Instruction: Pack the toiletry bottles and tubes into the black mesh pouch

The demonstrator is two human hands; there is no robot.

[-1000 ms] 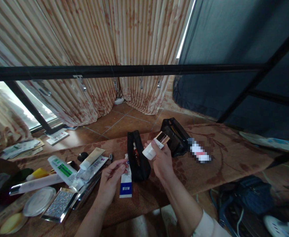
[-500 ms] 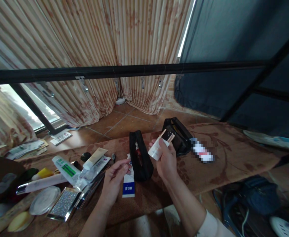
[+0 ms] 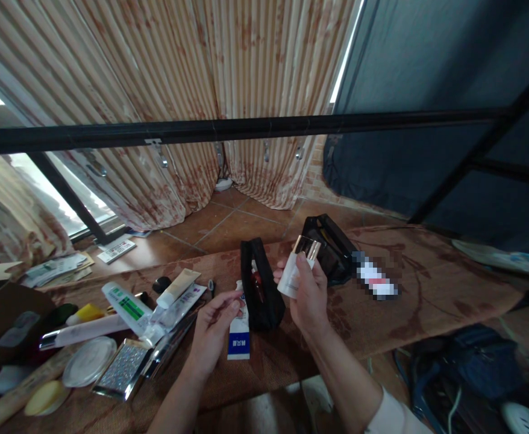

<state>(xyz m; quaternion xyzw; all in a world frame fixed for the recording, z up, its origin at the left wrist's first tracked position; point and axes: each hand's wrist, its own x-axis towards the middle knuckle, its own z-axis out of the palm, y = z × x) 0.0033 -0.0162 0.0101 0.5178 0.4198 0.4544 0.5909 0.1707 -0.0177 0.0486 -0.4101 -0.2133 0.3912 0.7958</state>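
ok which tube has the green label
The white tube lying just left of the beige tube, which shows no green; the blue-banded tube by the narrow black pouch shows none either.

A brown cloth (image 3: 436,295) carries a black pouch (image 3: 270,312), blue-ended tube (image 3: 238,345) and glittery case (image 3: 122,366).

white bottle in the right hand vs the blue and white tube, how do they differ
The white bottle is held in the right hand; the blue and white tube lies on the brown cloth. The bottle has a gold-edged top; the tube shows a blue band. The bottle looks rounded, the tube flatter. Both have white on them.
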